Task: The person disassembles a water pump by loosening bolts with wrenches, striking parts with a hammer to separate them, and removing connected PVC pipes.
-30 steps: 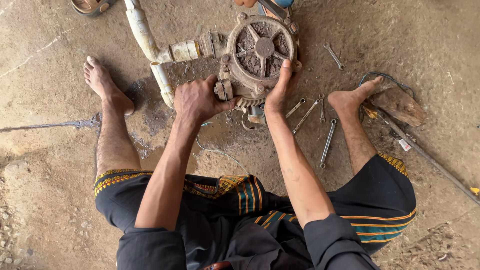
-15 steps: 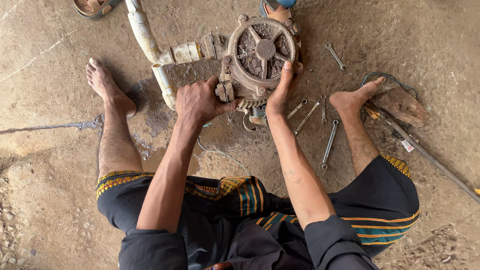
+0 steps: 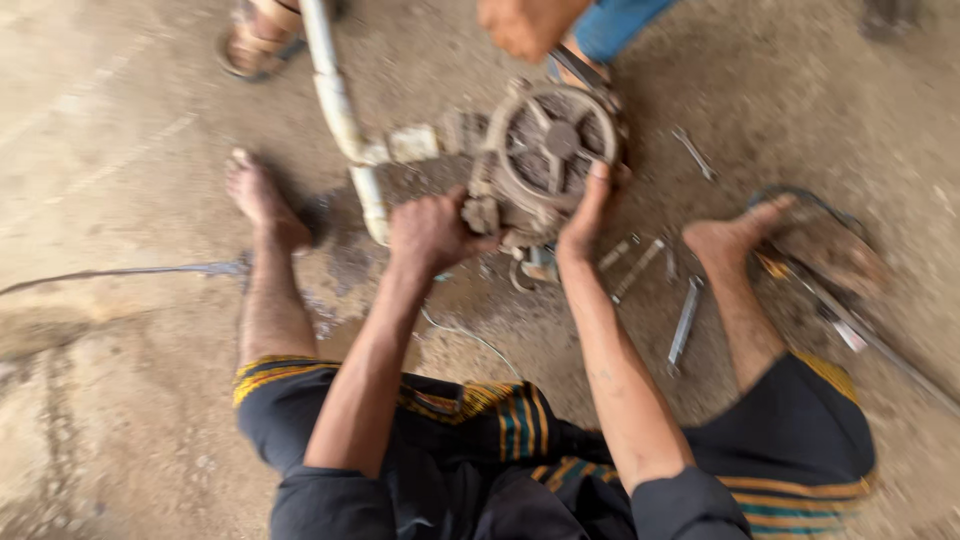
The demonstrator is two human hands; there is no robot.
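A dirty round metal pump housing (image 3: 550, 150) with a spoked face lies on the concrete floor between my bare feet. My left hand (image 3: 432, 232) is closed on its lower left side. Pressed against the lower right rim is my right hand (image 3: 588, 210), fingers gripping the edge. A white pipe (image 3: 340, 110) with a fitting joins the housing from the left. The frame is motion-blurred.
Several wrenches (image 3: 685, 320) lie on the floor right of the housing. Another person's hand (image 3: 525, 25), blue-clad leg and sandalled foot (image 3: 255, 40) are at the top. A thin rod (image 3: 130, 272) lies at left; a dark sandal and bar (image 3: 830, 250) at right.
The view has shifted so everything sits lower in the frame and is blurred. Another person's hand has come into view above the housing. My hands keep their grip on it.
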